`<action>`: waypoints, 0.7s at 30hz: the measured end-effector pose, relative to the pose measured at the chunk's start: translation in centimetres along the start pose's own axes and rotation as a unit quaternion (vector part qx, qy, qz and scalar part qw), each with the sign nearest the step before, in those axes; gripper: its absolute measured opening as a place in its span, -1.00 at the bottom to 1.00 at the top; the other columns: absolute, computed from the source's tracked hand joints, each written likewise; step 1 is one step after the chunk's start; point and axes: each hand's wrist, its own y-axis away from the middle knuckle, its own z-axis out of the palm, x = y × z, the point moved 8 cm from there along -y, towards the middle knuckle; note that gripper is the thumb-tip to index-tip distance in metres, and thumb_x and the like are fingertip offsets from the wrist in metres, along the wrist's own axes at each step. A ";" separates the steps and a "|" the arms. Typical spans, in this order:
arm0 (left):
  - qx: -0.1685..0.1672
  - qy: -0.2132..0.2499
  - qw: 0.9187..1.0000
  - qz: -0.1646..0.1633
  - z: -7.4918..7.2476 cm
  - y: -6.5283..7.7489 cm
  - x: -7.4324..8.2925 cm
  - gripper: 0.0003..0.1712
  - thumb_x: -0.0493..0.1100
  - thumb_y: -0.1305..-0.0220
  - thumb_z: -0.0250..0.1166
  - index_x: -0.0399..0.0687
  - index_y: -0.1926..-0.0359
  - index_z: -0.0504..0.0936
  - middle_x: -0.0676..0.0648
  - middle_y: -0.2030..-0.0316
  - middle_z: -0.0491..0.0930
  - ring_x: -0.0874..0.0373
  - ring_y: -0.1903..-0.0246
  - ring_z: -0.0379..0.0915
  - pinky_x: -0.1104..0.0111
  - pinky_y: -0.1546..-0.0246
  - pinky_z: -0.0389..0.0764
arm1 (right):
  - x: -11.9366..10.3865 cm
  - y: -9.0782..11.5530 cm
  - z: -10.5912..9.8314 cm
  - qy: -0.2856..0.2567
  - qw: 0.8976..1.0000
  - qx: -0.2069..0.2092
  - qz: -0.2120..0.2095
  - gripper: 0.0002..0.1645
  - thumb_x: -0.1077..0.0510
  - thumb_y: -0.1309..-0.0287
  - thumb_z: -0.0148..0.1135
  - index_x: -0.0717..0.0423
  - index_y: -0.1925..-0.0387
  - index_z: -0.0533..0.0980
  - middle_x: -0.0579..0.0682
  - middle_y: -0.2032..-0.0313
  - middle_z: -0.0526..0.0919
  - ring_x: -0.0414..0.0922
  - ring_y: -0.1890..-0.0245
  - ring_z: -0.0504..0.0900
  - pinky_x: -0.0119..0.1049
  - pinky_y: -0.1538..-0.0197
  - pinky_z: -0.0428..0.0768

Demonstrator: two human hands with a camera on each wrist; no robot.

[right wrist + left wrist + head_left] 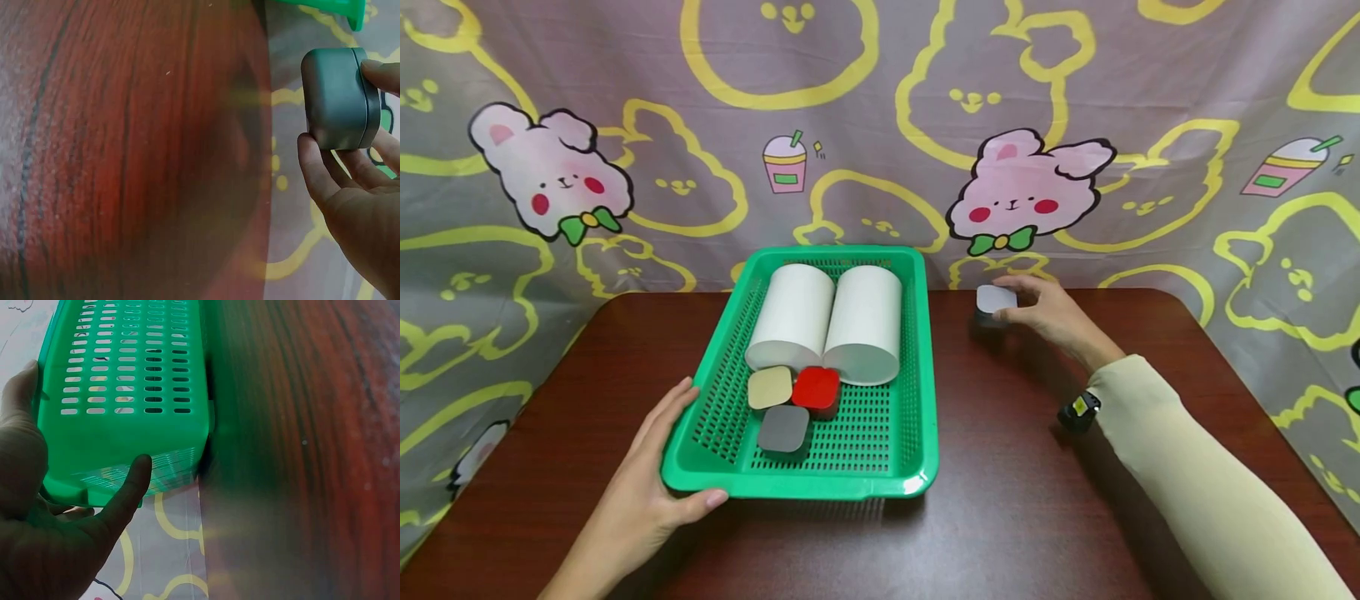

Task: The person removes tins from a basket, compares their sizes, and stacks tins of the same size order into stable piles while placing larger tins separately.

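My left hand (643, 483) grips the near left corner of a green plastic basket (887, 485), its thumb by the front rim and its fingers along the side. In the basket lie two white paper rolls (793, 312), side by side. In front of them sit a beige-topped box (770, 388), a red box (817, 388) and a grey box (784, 430), all small with rounded corners. To the basket's right, my right hand (1045, 312) holds a similar small rounded box (337, 100) with a pale top and dark grey sides, between thumb and fingers.
The basket stands on a dark reddish-brown wooden table (1000, 500). Behind the table hangs a grey-pink curtain (865, 125) printed with yellow outlines and cartoon rabbits. A small black camera (1078, 411) is worn on the right wrist.
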 end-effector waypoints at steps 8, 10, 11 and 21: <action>-0.009 0.000 1.000 -0.013 0.1 0.0 -0.2 0.39 -0.17 0.12 0.70 0.11 -0.66 0.06 -0.10 -0.66 -0.05 -0.18 -0.43 0.05 0.83 -0.09 0.04 | 1.4 -0.9 0.5 -0.005 1.000 -0.013 0.020 -0.28 0.15 -0.35 0.33 0.10 -0.49 0.37 0.20 -0.49 0.31 0.14 -0.33 0.34 -0.15 -0.19 0.43; -0.010 -0.001 1.000 -0.017 0.1 -0.1 -0.2 0.38 -0.16 0.11 0.70 0.11 -0.66 0.06 -0.10 -0.66 -0.05 -0.20 -0.43 0.05 0.83 -0.08 0.04 | 1.6 -1.1 0.7 -0.009 1.000 -0.017 0.022 -0.27 0.16 -0.35 0.33 0.10 -0.50 0.36 0.21 -0.48 0.31 0.15 -0.34 0.33 -0.11 -0.22 0.42; -0.011 -0.002 1.000 -0.019 0.1 -0.1 -0.2 0.38 -0.16 0.10 0.70 0.11 -0.67 0.05 -0.10 -0.66 -0.06 -0.20 -0.43 0.05 0.84 -0.08 0.04 | 1.7 -1.2 0.8 -0.011 0.999 -0.019 0.024 -0.27 0.16 -0.36 0.32 0.09 -0.50 0.35 0.21 -0.47 0.31 0.16 -0.34 0.32 -0.09 -0.24 0.42; -0.016 -0.002 1.000 -0.022 0.1 -0.1 -0.3 0.38 -0.16 0.07 0.69 0.11 -0.67 0.04 -0.10 -0.66 -0.07 -0.21 -0.43 0.06 0.85 -0.07 0.05 | 2.5 -1.3 1.4 -0.005 0.999 -0.036 0.034 -0.27 0.12 -0.37 0.34 0.07 -0.50 0.36 0.23 -0.42 0.35 0.17 -0.31 0.32 -0.03 -0.28 0.41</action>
